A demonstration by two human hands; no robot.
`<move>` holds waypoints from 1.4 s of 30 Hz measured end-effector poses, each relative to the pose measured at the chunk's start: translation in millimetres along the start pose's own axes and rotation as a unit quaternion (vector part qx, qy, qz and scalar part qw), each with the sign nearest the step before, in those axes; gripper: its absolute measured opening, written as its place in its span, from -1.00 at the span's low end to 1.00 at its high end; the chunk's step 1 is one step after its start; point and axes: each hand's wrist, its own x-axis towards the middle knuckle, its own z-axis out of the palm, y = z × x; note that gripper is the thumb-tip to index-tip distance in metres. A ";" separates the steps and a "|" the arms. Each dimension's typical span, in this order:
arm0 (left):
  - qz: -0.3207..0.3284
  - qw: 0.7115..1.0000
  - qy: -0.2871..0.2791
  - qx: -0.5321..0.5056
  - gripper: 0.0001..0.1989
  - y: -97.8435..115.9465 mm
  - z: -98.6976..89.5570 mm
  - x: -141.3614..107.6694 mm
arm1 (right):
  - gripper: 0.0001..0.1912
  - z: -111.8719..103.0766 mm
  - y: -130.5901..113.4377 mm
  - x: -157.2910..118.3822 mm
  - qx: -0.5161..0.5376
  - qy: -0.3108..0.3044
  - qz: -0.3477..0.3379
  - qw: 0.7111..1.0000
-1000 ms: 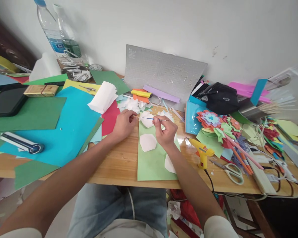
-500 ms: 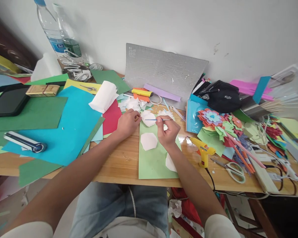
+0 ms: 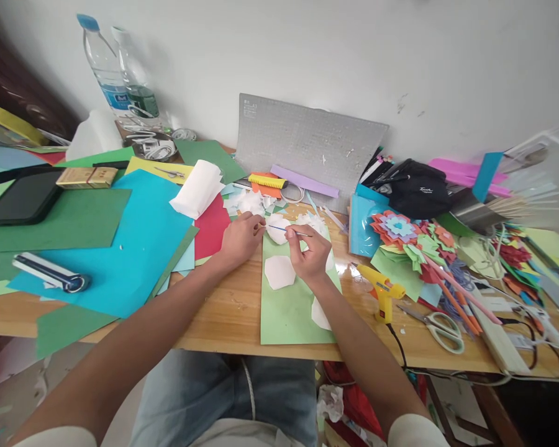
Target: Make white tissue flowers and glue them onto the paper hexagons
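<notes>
My right hand [image 3: 311, 253] pinches a thin blue stick [image 3: 277, 228], slim as a pen refill, between thumb and finger. It lies nearly level and points at my left hand [image 3: 243, 237], whose fingers are closed together by the stick's left end. What they hold, if anything, is too small to make out. Under the stick is a white paper piece [image 3: 276, 234] with cut corners. A similar white piece [image 3: 280, 272] lies nearer on the light green sheet [image 3: 289, 316]; others are partly covered by my right hand and forearm.
White scraps [image 3: 251, 202] and a yellow cutter [image 3: 266, 180] lie behind my hands. To the right are a yellow glue gun [image 3: 382, 288], scissors [image 3: 440, 326] and paper flowers [image 3: 395, 226]. On the left, blue paper [image 3: 135, 261] carries a stapler [image 3: 51, 271]. A grey cutting mat [image 3: 307, 139] leans on the wall.
My right hand has moved slightly left with the blue stick, closer to my left hand. My left hand stays closed near the same spot. The whole view has shifted a little.
</notes>
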 end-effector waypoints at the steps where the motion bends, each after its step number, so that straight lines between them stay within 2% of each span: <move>1: -0.001 1.000 -0.002 0.002 -0.83 0.2 0.0 0.1 | -0.88 0.0 0.0 0.1 0.003 -0.001 -0.001 1.000; 11: -0.001 1.000 -0.016 0.018 -0.79 -4.3 5.3 1.8 | -0.85 -1.5 -0.7 0.2 -0.013 -0.009 -0.011 1.000; 15: 0.010 1.000 -0.010 0.017 -0.78 -6.7 6.5 1.0 | -0.82 -7.6 -1.9 1.1 -0.040 0.057 -0.004 0.998; 17: 0.008 1.000 -0.013 0.024 -0.76 -6.2 5.8 0.5 | -0.81 -8.8 -1.5 1.6 -0.047 0.072 0.010 0.996; 27: 0.009 0.999 -0.016 0.043 -0.72 0.2 1.6 0.4 | -0.81 2.3 2.8 -0.8 -0.016 0.008 0.029 0.999; 34: 0.052 0.996 -0.029 0.059 -0.66 3.0 -0.9 -2.3 | -0.79 2.3 3.1 -0.4 -0.015 0.003 0.049 0.999; 42: 0.049 0.991 -0.044 0.118 -0.61 0.4 3.4 -2.2 | -0.73 -5.1 7.7 4.1 -0.034 0.090 0.113 0.989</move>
